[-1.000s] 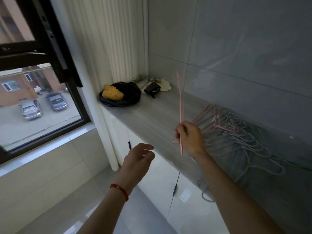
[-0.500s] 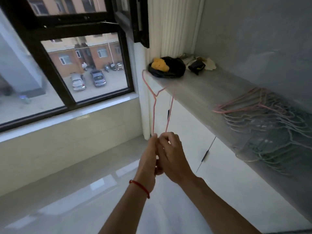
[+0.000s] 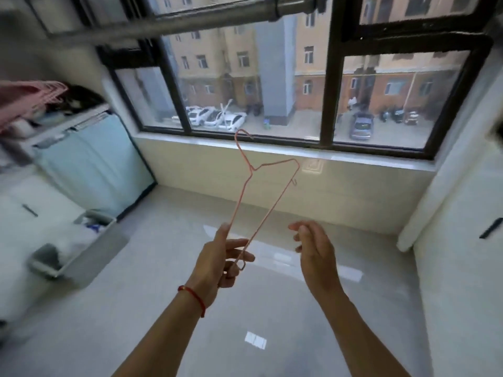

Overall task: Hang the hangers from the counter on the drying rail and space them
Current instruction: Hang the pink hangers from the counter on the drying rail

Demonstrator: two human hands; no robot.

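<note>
Left hand (image 3: 217,263) pinches pink hanger (image 3: 268,186) by its lower corner; right hand (image 3: 313,248) spread, empty. Next, likely: lift hook onto drying rail (image 3: 168,23) overhead.

The drying rail (image 3: 174,21) is cut off by the top edge. Left of the window (image 3: 299,85), blurred pink hangers (image 3: 35,96) run off frame. The pink hanger (image 3: 268,186) end hides behind left hand (image 3: 217,263) fingers.
</note>
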